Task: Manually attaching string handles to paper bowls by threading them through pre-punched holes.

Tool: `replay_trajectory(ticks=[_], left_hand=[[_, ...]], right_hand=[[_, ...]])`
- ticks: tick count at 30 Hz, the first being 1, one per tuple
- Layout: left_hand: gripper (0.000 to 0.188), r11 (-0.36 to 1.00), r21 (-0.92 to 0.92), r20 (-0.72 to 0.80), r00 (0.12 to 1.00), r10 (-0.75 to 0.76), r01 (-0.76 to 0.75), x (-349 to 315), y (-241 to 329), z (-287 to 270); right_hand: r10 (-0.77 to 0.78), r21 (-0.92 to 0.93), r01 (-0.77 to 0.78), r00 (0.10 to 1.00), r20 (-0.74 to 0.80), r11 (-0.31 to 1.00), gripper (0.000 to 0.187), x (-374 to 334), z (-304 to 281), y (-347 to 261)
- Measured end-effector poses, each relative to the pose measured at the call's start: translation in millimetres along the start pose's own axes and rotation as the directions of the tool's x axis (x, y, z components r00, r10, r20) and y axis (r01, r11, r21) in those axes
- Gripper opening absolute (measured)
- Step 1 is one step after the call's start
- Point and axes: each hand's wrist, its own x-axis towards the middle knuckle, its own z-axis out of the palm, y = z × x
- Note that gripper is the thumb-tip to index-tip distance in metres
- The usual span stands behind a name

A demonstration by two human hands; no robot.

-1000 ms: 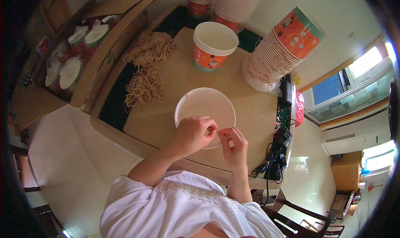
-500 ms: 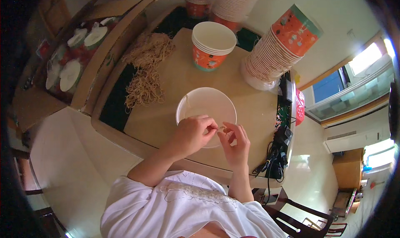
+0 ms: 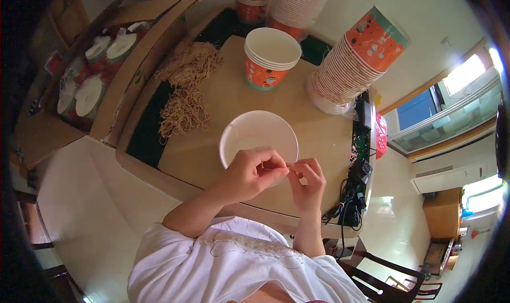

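Note:
A large white paper bucket [image 3: 255,125] stands upright at the board's near side, its open mouth facing up. My left hand [image 3: 255,170] is over its near rim, thumb and fingers pinched together. To the right, my right hand [image 3: 308,185] is closed too, its fingertips meeting those of the left. A tiny bit of thin tan string shows between the fingertips; most of it is hidden. Beyond stands a short stack of orange and green paper buckets [image 3: 272,53]. A tangled heap of tan string [image 3: 183,112] lies at the left.
A tall leaning stack of buckets [image 3: 345,69] stands at the right, and more stacks [image 3: 297,5] at the back. An open cardboard box [image 3: 130,64] with wrapped buckets is at the left. Black cables and adapters [image 3: 350,197] lie by the table's right edge.
Both hands have come together at the fingertips, the left moving slightly right. The bucket has shifted a little left. The pale strand seen inside it before no longer shows.

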Motion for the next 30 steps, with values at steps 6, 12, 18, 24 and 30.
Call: replay_trajectory(ticks=[6, 12, 18, 24, 30], left_hand=[[0.007, 0.870, -0.487, -0.009, 0.996, 0.084, -0.078, 4, -21, 0], [0.005, 0.820, -0.570, 0.046, 0.998, -0.034, 0.054, 8, -20, 6], [0.013, 0.996, -0.080, 0.174, 0.985, -0.011, 0.025, 5, 1, 10], [0.040, 0.690, 0.723, -0.260, 0.932, 0.252, 0.015, 2, -17, -30], [0.020, 0.852, 0.511, -0.130, 0.990, -0.049, 0.109, 1, -39, -58]], right_hand=[[-0.042, 0.070, 0.042, 0.999, 0.010, 0.997, 0.010, -7, -1, 7], [0.030, -0.035, -0.027, 0.996, 0.082, 0.999, 0.020, -1, -4, 3], [-0.197, 0.013, 0.197, 0.980, -0.013, 0.980, 0.019, 14, -1, 3], [0.188, 0.260, -0.170, 0.981, -0.045, 0.950, 0.013, 19, -7, 16], [0.285, 0.241, -0.300, 0.954, 0.095, 0.923, 0.008, 21, 2, 27]])
